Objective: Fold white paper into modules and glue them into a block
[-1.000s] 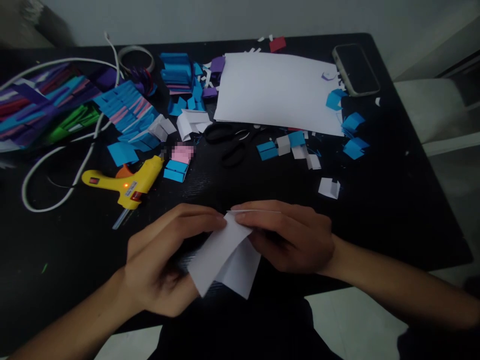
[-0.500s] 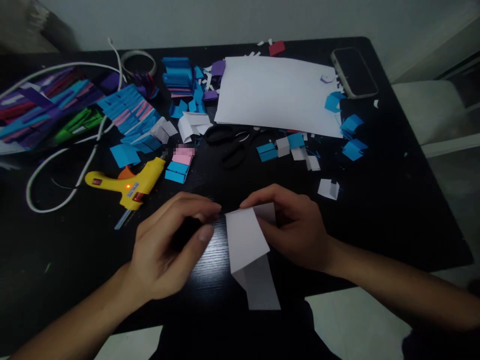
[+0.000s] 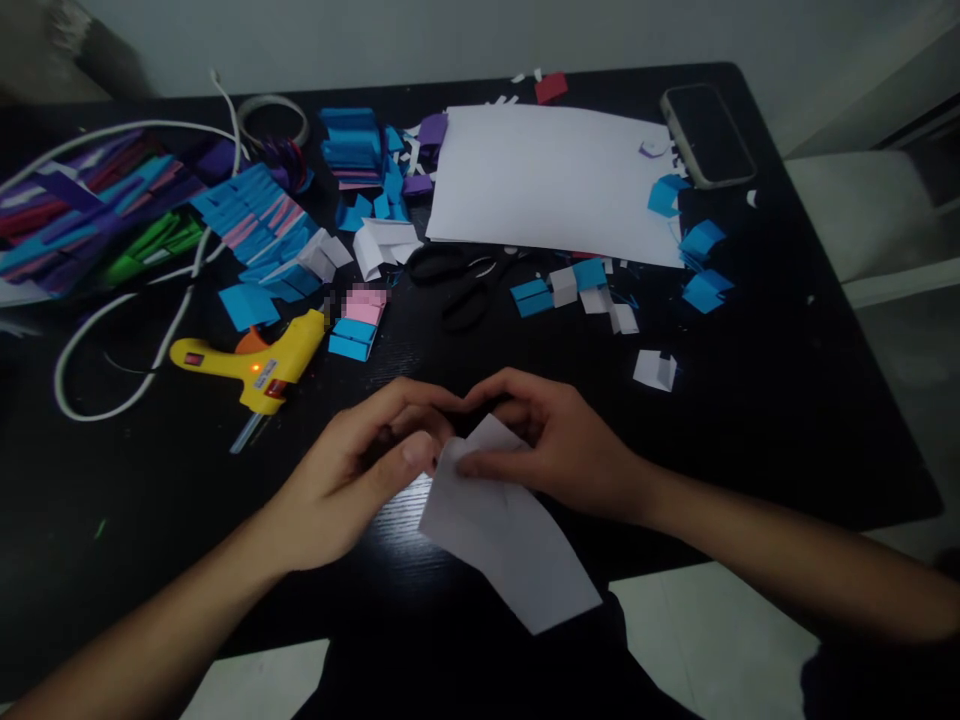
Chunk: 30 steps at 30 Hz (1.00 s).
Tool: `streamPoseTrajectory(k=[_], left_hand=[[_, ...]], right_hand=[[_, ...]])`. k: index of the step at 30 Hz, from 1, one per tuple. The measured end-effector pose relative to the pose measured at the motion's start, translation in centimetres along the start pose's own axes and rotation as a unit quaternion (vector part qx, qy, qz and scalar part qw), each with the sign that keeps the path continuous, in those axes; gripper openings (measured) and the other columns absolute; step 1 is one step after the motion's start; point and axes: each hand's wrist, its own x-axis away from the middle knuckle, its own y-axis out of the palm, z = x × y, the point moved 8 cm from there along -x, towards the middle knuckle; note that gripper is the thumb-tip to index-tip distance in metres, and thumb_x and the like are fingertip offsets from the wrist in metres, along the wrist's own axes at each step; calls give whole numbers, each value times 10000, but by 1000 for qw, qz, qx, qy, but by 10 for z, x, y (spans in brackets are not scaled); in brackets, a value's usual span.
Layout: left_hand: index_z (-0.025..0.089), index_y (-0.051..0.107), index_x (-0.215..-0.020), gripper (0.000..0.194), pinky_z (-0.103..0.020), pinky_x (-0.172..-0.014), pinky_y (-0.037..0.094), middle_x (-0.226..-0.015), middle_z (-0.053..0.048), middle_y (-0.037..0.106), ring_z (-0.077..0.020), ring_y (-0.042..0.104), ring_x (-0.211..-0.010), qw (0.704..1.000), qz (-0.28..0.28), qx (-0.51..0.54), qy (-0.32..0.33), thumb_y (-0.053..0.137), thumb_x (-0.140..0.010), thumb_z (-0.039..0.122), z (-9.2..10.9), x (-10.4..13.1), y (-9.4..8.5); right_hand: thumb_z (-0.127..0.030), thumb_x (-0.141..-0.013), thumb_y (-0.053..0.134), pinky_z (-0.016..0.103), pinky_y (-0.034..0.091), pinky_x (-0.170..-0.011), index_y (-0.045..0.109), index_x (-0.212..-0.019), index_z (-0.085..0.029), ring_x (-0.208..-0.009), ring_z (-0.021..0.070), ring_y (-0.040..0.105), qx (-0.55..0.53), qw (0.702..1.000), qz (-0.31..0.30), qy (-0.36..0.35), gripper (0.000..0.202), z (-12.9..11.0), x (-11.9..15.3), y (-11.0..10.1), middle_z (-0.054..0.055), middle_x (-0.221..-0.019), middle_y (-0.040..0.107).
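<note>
A folded white paper strip (image 3: 517,545) hangs at a slant over the near edge of the black table. My right hand (image 3: 570,445) is closed on its upper part, thumb lying flat on the near face and the other fingers behind. Just to the left, my left hand (image 3: 352,475) curves towards the strip's upper left edge with thumb and index finger apart. Its index fingertip meets my right index finger; the thumb tip is close beside the paper. Whether its other fingertips touch the strip's back is hidden.
A yellow glue gun (image 3: 262,365) with a lit orange light lies left, near a looped white cable (image 3: 180,320). Black scissors (image 3: 469,290), white sheets (image 3: 547,180), blue and pink folded paper pieces (image 3: 356,322) and a phone (image 3: 707,137) lie farther back.
My right hand has turned the white strip, its lower end swinging right and its upper part shifting left. My left hand has moved right, up to the paper's edge and my right index finger.
</note>
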Motion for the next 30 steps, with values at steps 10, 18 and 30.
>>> streamPoseTrajectory(k=[10, 18, 30], left_hand=[[206, 706, -1117, 592, -274, -573, 496, -882, -72, 729, -190, 663, -703, 982, -170, 48, -62, 408, -990, 701, -8, 2, 11], [208, 743, -1053, 593, -295, -646, 551, -933, -94, 760, -228, 715, -793, 980, -190, 45, -26, 452, -964, 716, -2, 1, 13], [188, 736, -1158, 556, -301, -651, 582, -985, -125, 752, -242, 731, -823, 988, -154, 7, -12, 511, -970, 660, -6, -1, -8]], right_hand=[[-225, -731, 886, 250, 580, -693, 660, -1078, -178, -793, 151, 741, -11, 997, -69, 42, 417, 7, -4, 6, 6, -864, 761], [-174, -781, 836, 268, 601, -777, 670, -1107, -169, -892, 157, 750, -14, 995, -97, 11, 365, -1, -5, 5, 21, -927, 760], [-4, -756, 533, 330, 611, -873, 743, -1034, -182, -1018, 190, 739, 87, 988, -10, -123, 392, -36, -10, -41, 54, -1073, 776]])
